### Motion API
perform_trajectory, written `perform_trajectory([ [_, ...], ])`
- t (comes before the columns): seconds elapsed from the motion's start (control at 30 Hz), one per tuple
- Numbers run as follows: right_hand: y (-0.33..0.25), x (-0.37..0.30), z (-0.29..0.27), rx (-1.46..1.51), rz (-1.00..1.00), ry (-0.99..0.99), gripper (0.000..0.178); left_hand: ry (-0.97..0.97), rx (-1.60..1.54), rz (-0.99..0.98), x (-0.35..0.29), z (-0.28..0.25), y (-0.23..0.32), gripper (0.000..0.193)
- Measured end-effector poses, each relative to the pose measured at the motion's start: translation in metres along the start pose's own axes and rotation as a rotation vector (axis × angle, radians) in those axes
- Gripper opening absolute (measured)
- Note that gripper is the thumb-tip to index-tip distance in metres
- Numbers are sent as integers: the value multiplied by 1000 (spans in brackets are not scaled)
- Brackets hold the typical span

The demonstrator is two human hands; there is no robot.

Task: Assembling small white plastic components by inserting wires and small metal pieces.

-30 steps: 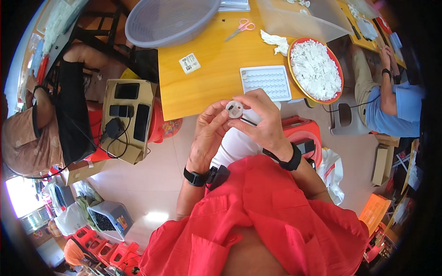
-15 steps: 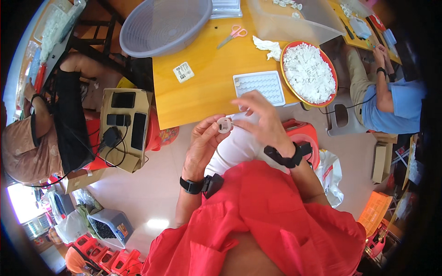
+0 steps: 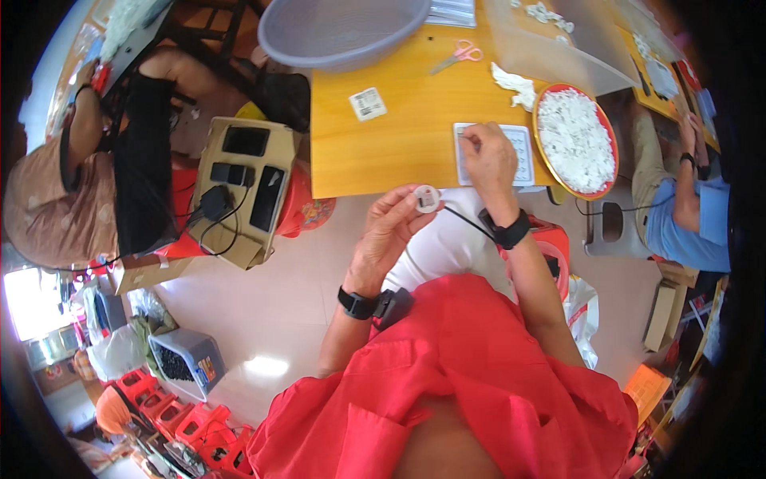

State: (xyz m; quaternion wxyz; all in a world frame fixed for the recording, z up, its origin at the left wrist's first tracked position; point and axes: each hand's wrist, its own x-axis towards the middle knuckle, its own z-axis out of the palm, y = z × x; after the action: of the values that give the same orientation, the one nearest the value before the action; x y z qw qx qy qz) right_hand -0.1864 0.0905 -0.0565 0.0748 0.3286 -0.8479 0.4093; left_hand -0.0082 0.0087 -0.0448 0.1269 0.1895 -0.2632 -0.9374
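Between the thumb and fingers of my left hand [image 3: 384, 233] is a small round white plastic disc [image 3: 427, 199] with a dark marking on its face, held just off the table's front edge. My right hand [image 3: 490, 162] is over the left part of a shallow white tray [image 3: 520, 149] with rows of small compartments. Its thumb and forefinger are pinched together at the tray; whatever they grip is too small to make out. Right beside the tray stands a red round dish with a yellow rim [image 3: 543, 150], heaped with small white pieces [image 3: 574, 140].
On the yellow table [image 3: 407, 152] lie pink-handled scissors [image 3: 459, 56], a printed white square card [image 3: 368, 104] and a crumpled white cloth [image 3: 515, 84]. A grey basket [image 3: 343, 36] and a translucent bin [image 3: 550, 44] stand behind. People sit on both sides.
My right hand has moved away from the disc, forward onto the tray, and its fingers have come together. The left hand still holds the disc. The whole view has shifted.
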Motion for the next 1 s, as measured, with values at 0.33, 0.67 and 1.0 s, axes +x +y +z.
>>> perform_trajectory([
  [0.33,5,4,13,160,-155,13,5,56,57,-13,-6,-7,8,26],
  [0.67,-35,-21,-36,599,58,-202,5,87,-5,-30,2,-2,1,19],
  [1.0,-54,-50,-44,520,-166,-180,17,66,145,27,-1,10,1,18],
])
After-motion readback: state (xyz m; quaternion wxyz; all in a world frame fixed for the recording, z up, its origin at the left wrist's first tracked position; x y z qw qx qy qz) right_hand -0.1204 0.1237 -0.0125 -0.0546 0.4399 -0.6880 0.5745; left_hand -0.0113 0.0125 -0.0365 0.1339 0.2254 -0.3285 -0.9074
